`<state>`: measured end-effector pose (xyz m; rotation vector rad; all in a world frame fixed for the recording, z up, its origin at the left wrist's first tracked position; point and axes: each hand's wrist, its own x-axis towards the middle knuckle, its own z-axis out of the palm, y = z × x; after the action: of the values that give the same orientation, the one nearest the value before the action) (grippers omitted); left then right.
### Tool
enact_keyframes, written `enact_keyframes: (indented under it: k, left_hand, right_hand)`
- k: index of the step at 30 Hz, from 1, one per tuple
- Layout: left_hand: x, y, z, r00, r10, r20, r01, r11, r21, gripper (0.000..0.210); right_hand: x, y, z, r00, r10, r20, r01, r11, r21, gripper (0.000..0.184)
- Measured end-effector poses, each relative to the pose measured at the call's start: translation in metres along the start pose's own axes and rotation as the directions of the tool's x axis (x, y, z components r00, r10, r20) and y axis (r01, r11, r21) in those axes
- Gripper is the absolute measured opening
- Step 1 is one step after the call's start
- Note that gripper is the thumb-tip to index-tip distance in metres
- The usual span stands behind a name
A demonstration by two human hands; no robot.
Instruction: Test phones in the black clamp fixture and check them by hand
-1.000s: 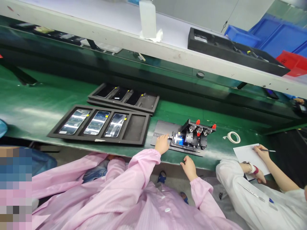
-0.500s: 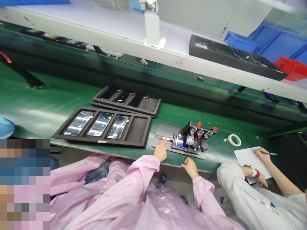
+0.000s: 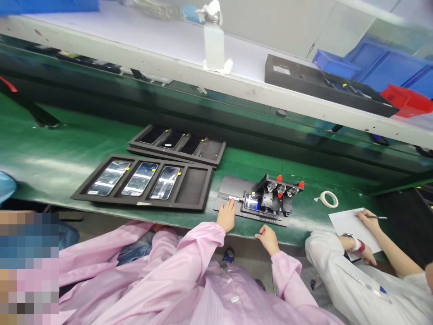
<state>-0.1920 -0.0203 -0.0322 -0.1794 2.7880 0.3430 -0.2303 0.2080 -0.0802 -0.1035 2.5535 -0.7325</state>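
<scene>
My left hand [image 3: 226,215] lies on the left part of a black test fixture [image 3: 233,184], fingers stretched out and touching it near a small metal strip [image 3: 232,198]. A phone [image 3: 252,201] with a lit screen sits in the fixture, partly covered by a clamp block [image 3: 281,187] with red-tipped levers. At the table's front edge, just before the fixture, my right hand [image 3: 268,239] is curled with nothing visible in it. Left of the fixture, a black foam tray [image 3: 192,187] holds three phones, one of them the nearest phone [image 3: 165,183]; its rightmost slot is bare.
Behind that tray is another foam tray [image 3: 213,151] with dark phones. A tape roll [image 3: 329,199] lies to the right. There a co-worker's hand [image 3: 368,220] holds a pen over white paper [image 3: 352,225]. Above runs a shelf [image 3: 162,52] bearing a bottle [image 3: 214,47] and a long black box [image 3: 294,79].
The camera view has shifted slightly. Both my hands, the phone in the fixture and the trays appear to stay where they were.
</scene>
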Motion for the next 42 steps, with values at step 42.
enact_keyframes:
  k: [42]
  left_hand:
    - [0.004, 0.001, -0.004, 1.0, -0.004, 0.002, 0.004, 1.0, -0.007, 0.065]
  right_hand:
    - [0.015, -0.047, -0.091, 0.802, 0.012, -0.597, 0.245, 0.905, 0.348, 0.036]
